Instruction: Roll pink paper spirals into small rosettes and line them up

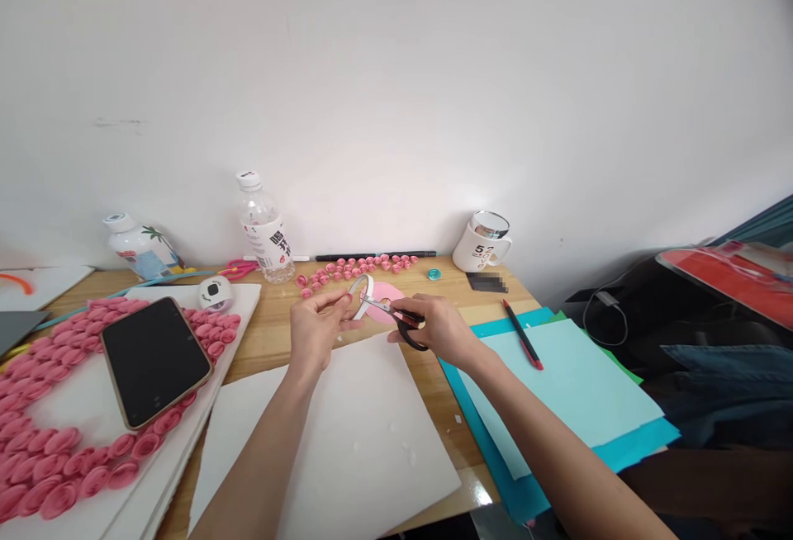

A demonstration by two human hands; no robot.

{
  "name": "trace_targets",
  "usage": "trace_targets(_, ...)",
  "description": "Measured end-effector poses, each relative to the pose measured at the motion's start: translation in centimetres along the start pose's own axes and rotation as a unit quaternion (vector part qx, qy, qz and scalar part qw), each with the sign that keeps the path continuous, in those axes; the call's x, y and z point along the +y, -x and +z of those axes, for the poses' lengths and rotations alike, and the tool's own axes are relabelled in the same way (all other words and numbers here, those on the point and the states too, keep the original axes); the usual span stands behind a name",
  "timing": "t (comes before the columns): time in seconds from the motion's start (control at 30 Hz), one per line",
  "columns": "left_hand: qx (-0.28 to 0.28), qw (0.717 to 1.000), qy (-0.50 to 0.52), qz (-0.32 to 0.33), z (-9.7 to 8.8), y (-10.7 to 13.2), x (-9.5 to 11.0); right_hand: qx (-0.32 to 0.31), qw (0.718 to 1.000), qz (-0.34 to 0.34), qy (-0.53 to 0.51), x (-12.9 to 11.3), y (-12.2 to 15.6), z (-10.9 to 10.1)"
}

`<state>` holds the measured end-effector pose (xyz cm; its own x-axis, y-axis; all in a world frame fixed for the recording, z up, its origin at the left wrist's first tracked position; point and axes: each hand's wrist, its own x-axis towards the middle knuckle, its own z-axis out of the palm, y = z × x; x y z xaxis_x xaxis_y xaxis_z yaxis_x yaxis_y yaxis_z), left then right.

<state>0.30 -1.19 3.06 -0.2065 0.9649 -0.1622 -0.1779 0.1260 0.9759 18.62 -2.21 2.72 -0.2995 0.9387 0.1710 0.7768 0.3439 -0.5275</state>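
My left hand (315,327) pinches a thin white ring that looks like a roll of tape (370,286), held up over the desk. In my right hand (441,327) are black-handled scissors (410,333), fingers in the loops, with the blades pointing left at the tape's edge. Whether the blades touch the tape, I cannot tell. Partly hidden behind the scissors lies a pink paper disc (391,292). Below both hands is a large white sheet (347,433) with small scraps on it. Several small pink paper rolls (338,270) sit beyond my hands, near a teal paper roll (434,274).
On the left, a phone (156,362) rests on a white board covered with pink paper roses (59,441). A plastic bottle (263,234) and a mug (480,244) stand by the wall. Blue paper sheets (576,383) with a pen (522,333) lie right.
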Motion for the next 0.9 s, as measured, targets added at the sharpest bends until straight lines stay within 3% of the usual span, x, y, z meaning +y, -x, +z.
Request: trace_targets(0.9, -0.001, 1.000, -0.010, -0.005, -0.06, -0.15, -0.16, -0.001, 0.999, 0.016, 0.047, -0.37, 0.08, -0.24)
